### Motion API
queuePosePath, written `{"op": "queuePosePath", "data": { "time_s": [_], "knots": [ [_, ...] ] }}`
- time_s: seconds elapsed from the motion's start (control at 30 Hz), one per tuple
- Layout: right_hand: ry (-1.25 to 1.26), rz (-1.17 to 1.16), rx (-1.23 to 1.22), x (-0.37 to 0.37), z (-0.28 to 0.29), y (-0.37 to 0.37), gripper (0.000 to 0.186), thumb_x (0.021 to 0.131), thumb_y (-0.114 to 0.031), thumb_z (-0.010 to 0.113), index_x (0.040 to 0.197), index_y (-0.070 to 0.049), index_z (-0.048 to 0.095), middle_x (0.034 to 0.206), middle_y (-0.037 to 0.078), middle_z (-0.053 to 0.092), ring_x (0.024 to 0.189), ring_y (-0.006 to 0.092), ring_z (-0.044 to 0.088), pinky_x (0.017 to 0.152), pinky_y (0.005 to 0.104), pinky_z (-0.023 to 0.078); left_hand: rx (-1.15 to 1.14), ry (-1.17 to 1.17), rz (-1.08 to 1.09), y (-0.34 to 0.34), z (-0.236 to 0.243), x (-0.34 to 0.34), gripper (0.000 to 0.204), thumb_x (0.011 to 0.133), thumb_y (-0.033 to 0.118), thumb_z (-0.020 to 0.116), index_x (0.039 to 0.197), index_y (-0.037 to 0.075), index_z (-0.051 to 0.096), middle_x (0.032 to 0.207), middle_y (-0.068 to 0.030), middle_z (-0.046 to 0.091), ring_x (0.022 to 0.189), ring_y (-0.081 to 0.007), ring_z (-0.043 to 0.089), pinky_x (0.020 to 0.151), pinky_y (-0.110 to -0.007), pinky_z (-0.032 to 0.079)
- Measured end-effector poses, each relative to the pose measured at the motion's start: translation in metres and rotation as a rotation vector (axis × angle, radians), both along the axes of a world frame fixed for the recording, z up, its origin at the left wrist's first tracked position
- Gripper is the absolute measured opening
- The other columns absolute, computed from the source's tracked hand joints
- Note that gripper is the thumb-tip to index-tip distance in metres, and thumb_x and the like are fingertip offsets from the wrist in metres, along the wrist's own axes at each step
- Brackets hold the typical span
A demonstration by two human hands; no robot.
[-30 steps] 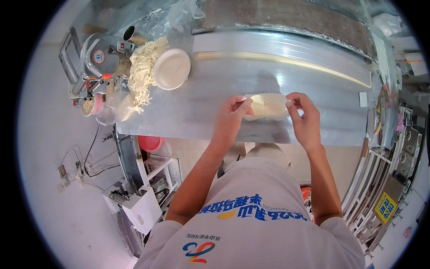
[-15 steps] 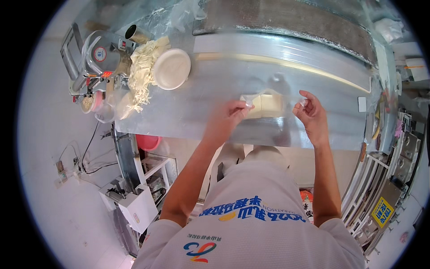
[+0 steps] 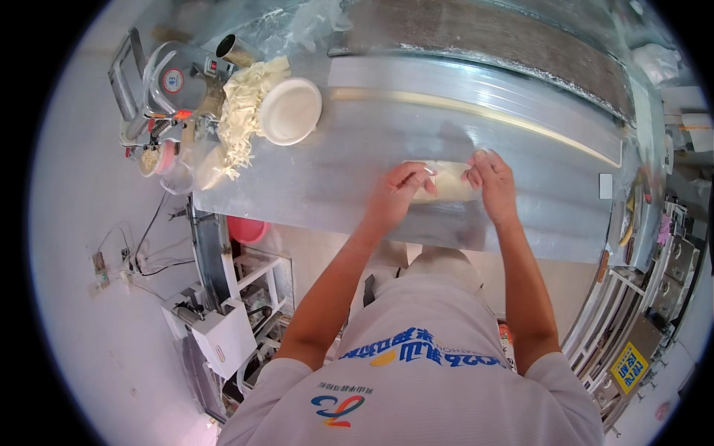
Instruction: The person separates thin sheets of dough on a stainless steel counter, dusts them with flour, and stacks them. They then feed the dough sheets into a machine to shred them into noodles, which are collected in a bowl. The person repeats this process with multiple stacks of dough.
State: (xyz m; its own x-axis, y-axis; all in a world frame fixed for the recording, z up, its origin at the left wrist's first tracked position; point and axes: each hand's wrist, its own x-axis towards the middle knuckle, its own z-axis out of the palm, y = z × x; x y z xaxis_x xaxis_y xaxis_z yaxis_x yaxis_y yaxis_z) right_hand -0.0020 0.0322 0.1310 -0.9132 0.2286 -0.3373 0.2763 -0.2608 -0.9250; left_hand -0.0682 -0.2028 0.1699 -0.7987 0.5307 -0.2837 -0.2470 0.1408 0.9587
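Observation:
Pale, flat square dough sheets lie side by side on the metal worktable, partly hidden by my hands. My left hand is closed in a pinch at their left end, thumb and fingertips together. At the right end my right hand is pinched in the same way. Thin clear plastic film seems to run between the fingertips over the dough, though its edges are hard to make out. Farther left, a heap of cut pale dough strips sits beside a round white bowl.
A grey machine and a metal cup stand at the table's left end. Along the back lie a long pale wooden stick and a dark board. A small white card is at the right.
My right hand has come left and inward to the dough's right end, bringing both hands closer together. The clear film, stretched above the dough before, now sits lower over it.

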Motion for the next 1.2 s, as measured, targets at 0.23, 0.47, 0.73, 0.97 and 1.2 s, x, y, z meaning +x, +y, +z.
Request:
{"op": "queuePosePath", "data": {
  "time_s": [0.23, 0.47, 0.73, 0.97, 1.2],
  "knots": [
    [-0.096, -0.059, -0.350, -0.026, -0.020, -0.039, 0.029, 0.112, -0.032, 0.058, 0.111, -0.003, 0.065, 0.079, -0.004, 0.045, 0.066, 0.0077, 0.037, 0.063, 0.0264, 0.037, 0.143, -0.119, 0.173, 0.029, -0.045, 0.008, 0.030, 0.111, 0.022, 0.059, 0.134, 0.003, 0.060, 0.089, -0.0013, 0.063, 0.087, -0.0093, 0.056, 0.084, -0.026, 0.047],
    [-0.007, -0.049, -0.171, -0.027, -0.018, -0.054, 0.020, 0.111, -0.020, 0.058, 0.111, -0.002, 0.067, 0.084, -0.002, 0.058, 0.073, 0.0076, 0.049, 0.069, 0.0259, 0.042, 0.192, -0.289, 0.034, 0.038, -0.055, -0.010, 0.043, 0.110, 0.022, 0.061, 0.146, -0.001, 0.055, 0.090, 0.0000, 0.062, 0.087, -0.0084, 0.055, 0.082, -0.026, 0.046],
    [-0.020, -0.050, -0.016, -0.017, -0.013, -0.055, 0.018, 0.104, -0.018, 0.069, 0.103, 0.000, 0.073, 0.082, -0.001, 0.064, 0.074, 0.0078, 0.055, 0.071, 0.0257, 0.045, 0.066, -0.285, 0.201, 0.045, -0.051, -0.004, 0.035, 0.111, 0.024, 0.060, 0.134, 0.000, 0.072, 0.088, 0.0030, 0.063, 0.083, -0.0070, 0.056, 0.080, -0.026, 0.050],
    [-0.230, -0.242, 0.089, -0.027, -0.032, -0.058, 0.019, 0.100, -0.018, 0.072, 0.101, -0.001, 0.078, 0.080, 0.001, 0.067, 0.074, 0.0081, 0.060, 0.068, 0.0276, 0.049, -0.040, 0.098, 0.303, 0.039, -0.077, 0.008, 0.024, 0.104, 0.017, 0.066, 0.123, 0.009, 0.079, 0.085, -0.0041, 0.067, 0.077, -0.0130, 0.061, 0.073, -0.031, 0.050],
    [-0.153, 0.176, 0.087, -0.018, -0.040, -0.027, 0.008, 0.094, -0.009, 0.069, 0.095, -0.002, 0.073, 0.083, 0.000, 0.064, 0.078, 0.0081, 0.054, 0.072, 0.0256, 0.044, -0.169, 0.179, 0.227, 0.036, -0.049, -0.003, 0.022, 0.102, 0.017, 0.068, 0.118, 0.009, 0.081, 0.090, -0.0093, 0.070, 0.082, -0.0183, 0.066, 0.076, -0.032, 0.051]
  ]
}}
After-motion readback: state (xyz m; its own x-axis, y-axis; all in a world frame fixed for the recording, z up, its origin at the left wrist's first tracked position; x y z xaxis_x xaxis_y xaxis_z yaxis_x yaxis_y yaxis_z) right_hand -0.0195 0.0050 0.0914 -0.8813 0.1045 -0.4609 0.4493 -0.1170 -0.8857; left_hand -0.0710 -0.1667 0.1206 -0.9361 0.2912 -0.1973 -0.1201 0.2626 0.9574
